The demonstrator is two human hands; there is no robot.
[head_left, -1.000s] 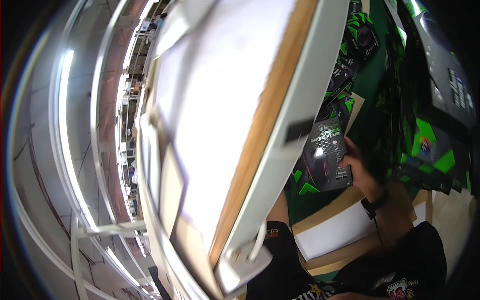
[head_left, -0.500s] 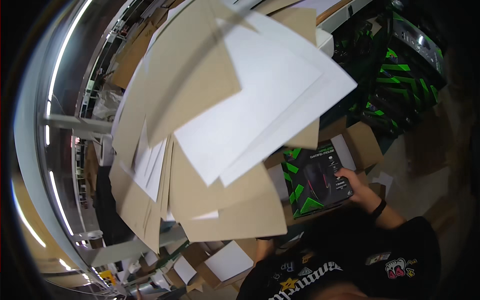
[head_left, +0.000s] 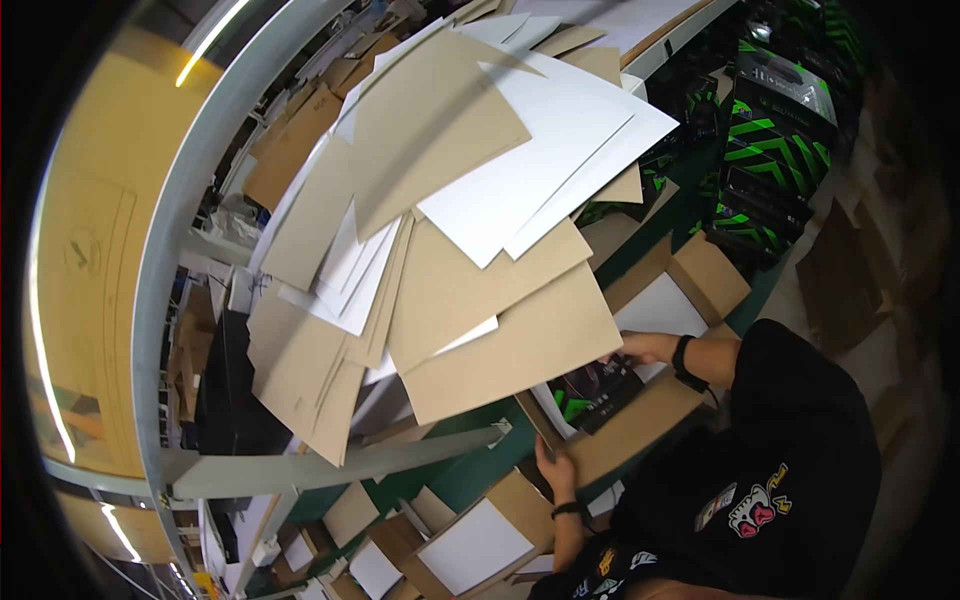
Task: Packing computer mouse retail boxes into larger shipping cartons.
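Observation:
A brown cardboard carton (head_left: pixel 640 432) stands in front of me with its flaps spread and white inner faces. My left hand (head_left: pixel 557 474) is closed around the carton's near left edge. Tilted inside the carton is a black and green mouse box (head_left: pixel 607 398) with a mouse pictured on it. My right hand (head_left: pixel 648 347) grips this box at its upper edge, and its fingertips are partly hidden. A large stack of tan and white cardboard sheets (head_left: pixel 510 345) hangs over the scene and covers part of the box and carton.
Black and green boxes (head_left: pixel 770 150) are stacked at the far right. Several open cartons (head_left: pixel 470 535) with white insides stand at lower left. A pale metal beam (head_left: pixel 340 474) runs below the sheets. Flattened brown cardboard (head_left: pixel 848 270) lies on the floor at right.
The mouse box has gone down into the carton and tilted, with my right hand now at its upper edge. My left hand has come to the carton's edge. The view has shifted.

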